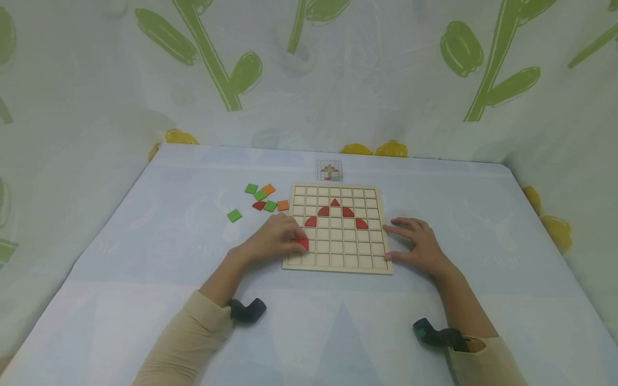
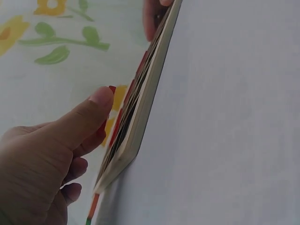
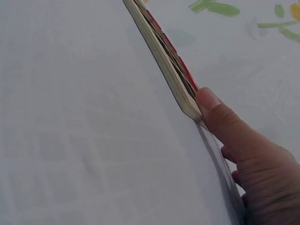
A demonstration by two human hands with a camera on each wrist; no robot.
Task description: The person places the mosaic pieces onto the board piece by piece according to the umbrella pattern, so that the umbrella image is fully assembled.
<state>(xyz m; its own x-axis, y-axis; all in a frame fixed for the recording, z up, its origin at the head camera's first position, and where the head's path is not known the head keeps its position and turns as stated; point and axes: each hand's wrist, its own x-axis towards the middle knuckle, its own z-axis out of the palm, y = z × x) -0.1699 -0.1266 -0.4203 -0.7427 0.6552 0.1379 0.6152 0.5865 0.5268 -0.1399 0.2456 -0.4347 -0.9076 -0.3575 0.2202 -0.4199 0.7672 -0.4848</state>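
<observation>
A square wooden grid board (image 1: 338, 271) lies on the table. On it sit a red triangle (image 1: 335, 202) and several red quarter-circle tiles, among them one (image 1: 361, 223) at the right and one (image 1: 311, 221) at the left. Over the board's left columns, my left hand (image 1: 275, 236) pinches another red quarter-circle tile (image 1: 302, 244) between thumb and fingers. The left wrist view shows this tile (image 2: 112, 88) held above the board's surface, mostly covered by the thumb. My right hand (image 1: 420, 246) touches the board's right edge with extended fingers and thumb.
Left of the board lie loose green tiles (image 1: 234, 215), orange tiles (image 1: 282, 205) and a red tile (image 1: 258, 205). Behind the board is a small pattern card (image 1: 329, 170) with a gridded picture. The table (image 1: 309, 332) meets a leaf-printed curtain (image 1: 386, 80) at the back.
</observation>
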